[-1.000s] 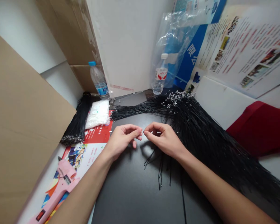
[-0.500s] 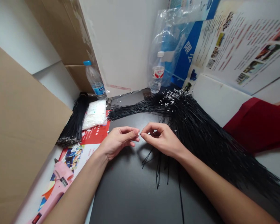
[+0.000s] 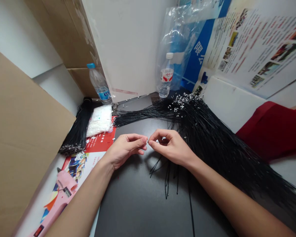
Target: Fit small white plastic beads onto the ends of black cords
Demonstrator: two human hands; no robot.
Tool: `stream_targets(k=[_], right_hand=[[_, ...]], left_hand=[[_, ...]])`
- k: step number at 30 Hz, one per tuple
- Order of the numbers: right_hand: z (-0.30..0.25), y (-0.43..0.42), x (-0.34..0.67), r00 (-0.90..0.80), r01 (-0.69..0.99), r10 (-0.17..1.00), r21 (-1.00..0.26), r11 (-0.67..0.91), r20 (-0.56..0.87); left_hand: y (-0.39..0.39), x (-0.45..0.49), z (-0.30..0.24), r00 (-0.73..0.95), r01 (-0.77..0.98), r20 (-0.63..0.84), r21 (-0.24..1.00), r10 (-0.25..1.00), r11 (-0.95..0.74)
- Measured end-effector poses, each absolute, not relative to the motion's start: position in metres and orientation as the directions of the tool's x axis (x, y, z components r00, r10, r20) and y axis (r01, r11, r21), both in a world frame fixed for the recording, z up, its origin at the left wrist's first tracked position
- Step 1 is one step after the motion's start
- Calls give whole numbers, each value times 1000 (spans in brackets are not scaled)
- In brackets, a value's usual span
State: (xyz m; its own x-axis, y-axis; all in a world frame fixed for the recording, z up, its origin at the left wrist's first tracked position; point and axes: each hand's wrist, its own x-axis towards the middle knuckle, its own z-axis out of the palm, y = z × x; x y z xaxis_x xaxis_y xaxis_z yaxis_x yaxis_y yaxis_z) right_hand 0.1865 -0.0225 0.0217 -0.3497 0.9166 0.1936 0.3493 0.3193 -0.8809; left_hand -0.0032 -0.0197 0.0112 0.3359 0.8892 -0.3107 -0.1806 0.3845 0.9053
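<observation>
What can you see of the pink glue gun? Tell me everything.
The pink plastic hot glue gun lies on a colourful printed sheet, its dark nozzle pointing away from the person. A small dark-and-silver patch marks its body, and a black switch sits near its lower end. The person's left forearm crosses its middle, hiding part.

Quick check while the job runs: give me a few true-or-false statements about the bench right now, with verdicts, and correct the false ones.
The left hand and right hand nearly meet at the fingertips above the black table. True.

The left hand grips the large bundle of black wires. False: it is held up clear of that bundle, towards the right hand.

The two plastic water bottles lie on their sides. False: both stand upright.

The pink hot glue gun lies beside the left forearm. True.

The bag of white pieces lies beside the smaller black bundle. True.
</observation>
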Motion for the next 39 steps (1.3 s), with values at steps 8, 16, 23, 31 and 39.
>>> stream_targets(k=[8,16,23,31,39], right_hand=[[23,-23,187,-332,430,923,-840,330,193],[21,-27,185,-303,579,906,-699,421,295],[16,-28,182,-278,620,916,-675,401,289],[15,-29,178,-223,562,932,-744,362,285],[14,-25,181,-225,554,921,-735,390,319]], left_hand=[[-20,-2,11,336,-142,-305,919,891,369],[-22,3,8,282,-95,-302,936,911,340],[-23,9,5,213,-46,-251,963,944,266],[-26,14,8,139,-75,-240,965,961,252],[-23,9,6,223,-193,-282,926,933,325]])
